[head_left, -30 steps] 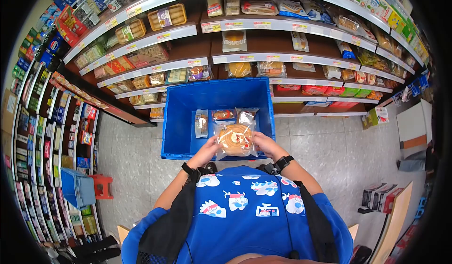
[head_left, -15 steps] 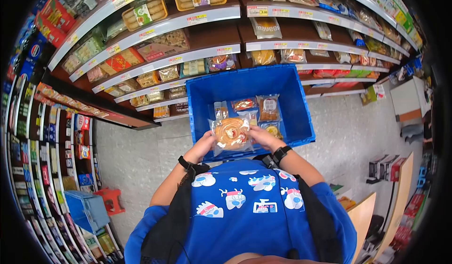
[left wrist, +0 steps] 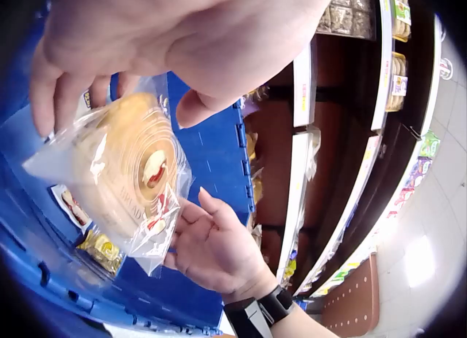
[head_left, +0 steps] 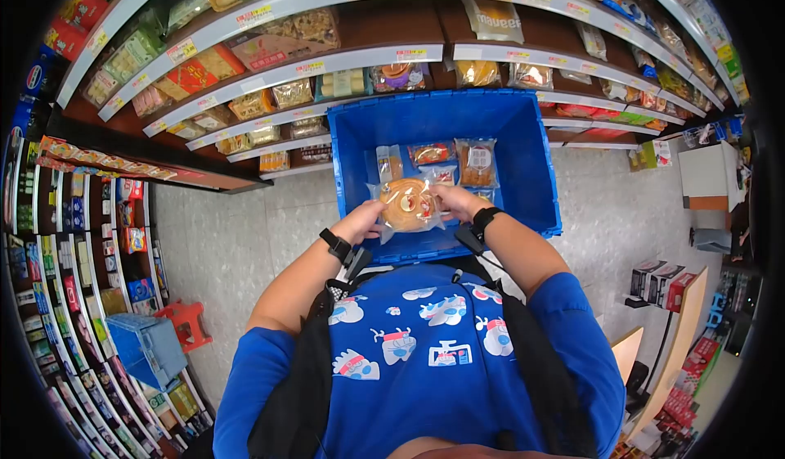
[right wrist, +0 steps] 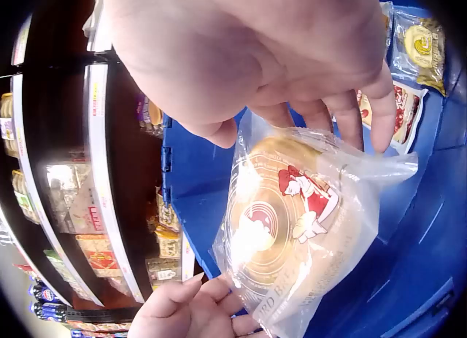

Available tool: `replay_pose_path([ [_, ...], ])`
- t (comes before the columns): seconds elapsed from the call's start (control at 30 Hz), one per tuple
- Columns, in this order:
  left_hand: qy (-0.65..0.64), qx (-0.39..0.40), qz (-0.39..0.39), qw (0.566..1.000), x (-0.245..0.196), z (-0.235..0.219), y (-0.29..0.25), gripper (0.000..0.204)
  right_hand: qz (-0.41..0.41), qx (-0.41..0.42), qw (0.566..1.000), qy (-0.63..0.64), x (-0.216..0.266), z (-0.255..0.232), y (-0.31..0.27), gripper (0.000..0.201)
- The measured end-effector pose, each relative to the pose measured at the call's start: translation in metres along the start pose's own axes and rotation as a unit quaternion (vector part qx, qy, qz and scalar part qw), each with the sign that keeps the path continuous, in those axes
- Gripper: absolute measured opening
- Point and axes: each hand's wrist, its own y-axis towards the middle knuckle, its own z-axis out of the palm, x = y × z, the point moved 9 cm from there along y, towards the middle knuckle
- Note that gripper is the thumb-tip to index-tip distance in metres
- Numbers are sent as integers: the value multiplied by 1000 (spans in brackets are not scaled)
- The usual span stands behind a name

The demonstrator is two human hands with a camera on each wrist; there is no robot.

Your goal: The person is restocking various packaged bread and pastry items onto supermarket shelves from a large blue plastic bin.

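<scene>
A round bread in a clear plastic bag (head_left: 409,204), with a spiral print and a small red figure on it, is held over the near side of a blue crate (head_left: 523,123). My left hand (head_left: 361,220) grips the bag's left edge, and my right hand (head_left: 460,203) has its right edge. In both wrist views the fingers go behind the bag, partly hidden, with thumbs at its edge. Inside the crate lie a brown bagged bread (head_left: 476,163), a narrow clear pack (head_left: 388,164), a red pack (head_left: 431,154) and a yellow pack (left wrist: 102,250).
Shelves with packaged bread and price-tag rails (head_left: 311,68) rise just beyond the crate. A side shelf of small goods (head_left: 82,271) runs along the left, near a small blue bin (head_left: 143,348) and a red stool (head_left: 186,324). Boxes (head_left: 658,283) stand at the right.
The bagged bread has moved a little up and farther over the crate in both hands. The view has shifted left and closer to the shelves, showing more of the packs inside.
</scene>
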Motion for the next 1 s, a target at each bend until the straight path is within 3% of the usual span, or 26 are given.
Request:
replay_pose_path([
  [0.1,3,32,-30,999,14,2,10,61,29,21,999,-20,-1,9,-2,50],
  [0.2,44,-25,-60,997,17,-11,8,57,33,30,998,-37,-9,23,13,52],
  [0.37,50,-63,-154,985,34,0,56,54,72,72,994,-25,-36,2,67,48],
  [0.5,-20,-73,-204,976,50,1,117,63,94,89,992,-15,-51,-8,114,46],
  [0.57,-47,-147,-156,976,46,-10,138,54,104,80,991,-22,-58,-9,137,39],
  [0.6,-29,-160,-173,971,50,-15,148,48,110,85,990,-18,-65,-7,150,40],
  [0.77,-44,-153,-208,965,57,-26,182,44,116,120,979,-116,-84,-7,199,46],
  [0.83,3,-106,-236,966,57,-22,192,54,103,89,976,-167,-91,-14,217,43],
  [0.97,-35,-129,-255,958,52,-14,188,54,158,99,974,-130,-115,-8,229,42],
  [1.0,-61,-155,-262,951,76,-23,206,53,153,110,975,-121,-115,-6,230,43],
])
